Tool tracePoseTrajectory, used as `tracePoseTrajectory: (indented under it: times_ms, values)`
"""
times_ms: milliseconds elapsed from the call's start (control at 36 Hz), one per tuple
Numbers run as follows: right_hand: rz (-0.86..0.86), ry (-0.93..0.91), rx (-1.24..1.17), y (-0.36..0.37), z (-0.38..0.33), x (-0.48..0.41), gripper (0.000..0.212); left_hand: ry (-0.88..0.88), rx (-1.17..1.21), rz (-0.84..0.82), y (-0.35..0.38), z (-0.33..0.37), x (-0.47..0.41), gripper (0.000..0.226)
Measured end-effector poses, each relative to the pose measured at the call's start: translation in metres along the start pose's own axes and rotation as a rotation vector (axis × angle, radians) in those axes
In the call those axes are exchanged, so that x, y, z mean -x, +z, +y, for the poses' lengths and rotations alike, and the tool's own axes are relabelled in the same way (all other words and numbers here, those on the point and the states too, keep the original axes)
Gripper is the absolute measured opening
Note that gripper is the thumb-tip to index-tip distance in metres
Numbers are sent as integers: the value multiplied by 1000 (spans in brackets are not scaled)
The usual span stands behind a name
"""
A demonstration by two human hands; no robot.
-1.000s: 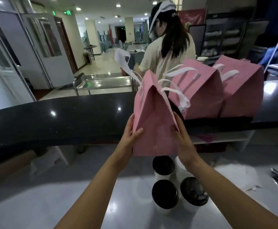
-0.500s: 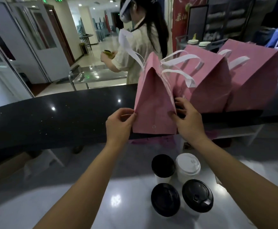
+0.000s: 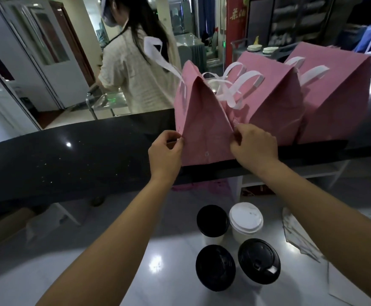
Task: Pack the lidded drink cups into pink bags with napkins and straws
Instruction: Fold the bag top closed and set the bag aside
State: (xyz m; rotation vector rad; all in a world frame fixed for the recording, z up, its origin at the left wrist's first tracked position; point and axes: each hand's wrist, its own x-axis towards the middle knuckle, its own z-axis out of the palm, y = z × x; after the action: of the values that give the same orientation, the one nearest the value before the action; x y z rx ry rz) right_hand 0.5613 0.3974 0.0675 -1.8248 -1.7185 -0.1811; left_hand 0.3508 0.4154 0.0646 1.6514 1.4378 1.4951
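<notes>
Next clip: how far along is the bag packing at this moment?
Looks done: two pink bags stand with tops drawn together on the black counter, contents hidden. In hand: the left hand and right hand each pinch a side edge of the nearest pink bag at the counter's near edge. Left: three black-lidded cups and one white-lidded cup stand unbagged on the white worktop; napkins and straws cannot be made out.

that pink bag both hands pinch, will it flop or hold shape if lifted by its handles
Probably holds its shape: the pink bag keeps crisp folds, like stiff paper. The white handles curl, so likely floppy. Tall and tapering, it may tip if pushed high up.
</notes>
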Motion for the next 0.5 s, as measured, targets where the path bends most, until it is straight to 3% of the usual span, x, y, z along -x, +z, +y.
tracePoseTrajectory:
  times_ms: [250,500]
  values:
    - [-57,21,195,-3,5,-13,19,-12,-45,47,10,-6,-13,7]
    - [-69,53,131,1,2,-8,12,-106,1,50,15,-14,-18,13]
